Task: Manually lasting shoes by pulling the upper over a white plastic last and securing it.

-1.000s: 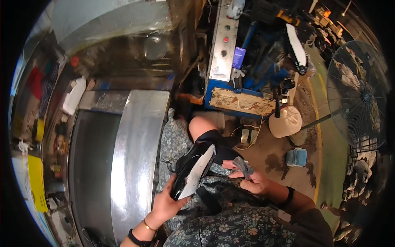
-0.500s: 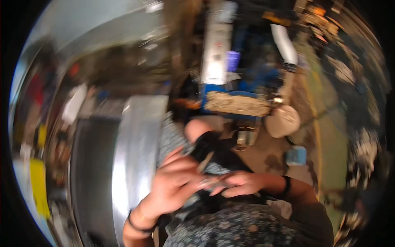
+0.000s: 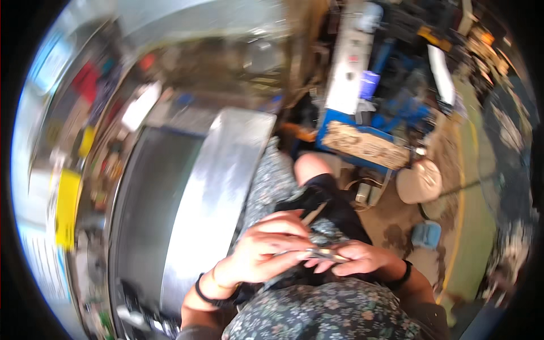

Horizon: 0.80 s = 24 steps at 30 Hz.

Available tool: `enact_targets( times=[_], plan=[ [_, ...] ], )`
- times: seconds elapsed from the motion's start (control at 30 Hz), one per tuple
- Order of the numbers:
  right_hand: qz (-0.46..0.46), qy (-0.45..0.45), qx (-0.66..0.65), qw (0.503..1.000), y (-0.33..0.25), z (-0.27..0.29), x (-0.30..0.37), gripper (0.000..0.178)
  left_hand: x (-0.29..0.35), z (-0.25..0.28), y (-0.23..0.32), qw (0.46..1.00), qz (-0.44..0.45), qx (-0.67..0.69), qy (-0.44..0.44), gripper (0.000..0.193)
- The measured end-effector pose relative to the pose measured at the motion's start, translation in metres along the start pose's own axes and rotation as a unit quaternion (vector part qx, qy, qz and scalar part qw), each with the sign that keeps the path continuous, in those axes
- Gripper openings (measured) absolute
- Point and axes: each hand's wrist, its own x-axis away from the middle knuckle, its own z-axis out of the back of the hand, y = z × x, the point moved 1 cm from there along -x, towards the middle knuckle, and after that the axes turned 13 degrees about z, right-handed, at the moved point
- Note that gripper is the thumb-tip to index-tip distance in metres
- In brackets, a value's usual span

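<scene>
My left hand (image 3: 265,246) is closed, its thumb and fingertips pressed at one end of a small shiny metal piece (image 3: 327,254) in front of my lap. My right hand (image 3: 361,258) pinches the other end of the same piece. Blur hides its exact kind. A thin tan strip, like a stick (image 3: 315,213), slants up beside the left fingers; whether the left hand grips it, I cannot make out. Below the hands lies my dark flowered garment (image 3: 317,309).
At my left stands a metal bench with a bright steel surface (image 3: 218,192) and a dark panel (image 3: 156,175). Ahead is a blue machine frame with a rough tan block (image 3: 365,143). A round beige stool (image 3: 419,181) and a light-blue object (image 3: 426,234) are on the right.
The surroundings and both hands have shifted rightward in the picture and look tilted, as the head turned. Both hands stay together at the metal piece.
</scene>
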Motion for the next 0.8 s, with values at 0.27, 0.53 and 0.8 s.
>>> enact_targets(
  times=[0.27, 0.53, 0.8],
  plan=[
    [-0.095, -0.043, -0.070, 0.992, 0.005, 0.009, -0.020, 0.032, 0.076, -0.002, -0.025, 0.874, 0.161, 0.367, 0.276, 0.008],
    [-0.040, 0.123, -0.126, 0.984, 0.025, 0.018, 0.003, 0.032, 0.139, 0.005, -0.046, 0.723, 0.278, 0.437, 0.457, 0.013],
    [-0.058, 0.171, -0.114, 0.977, 0.035, 0.014, -0.011, 0.023, 0.175, -0.069, -0.084, 0.543, 0.299, 0.733, 0.281, 0.022]
  ],
)
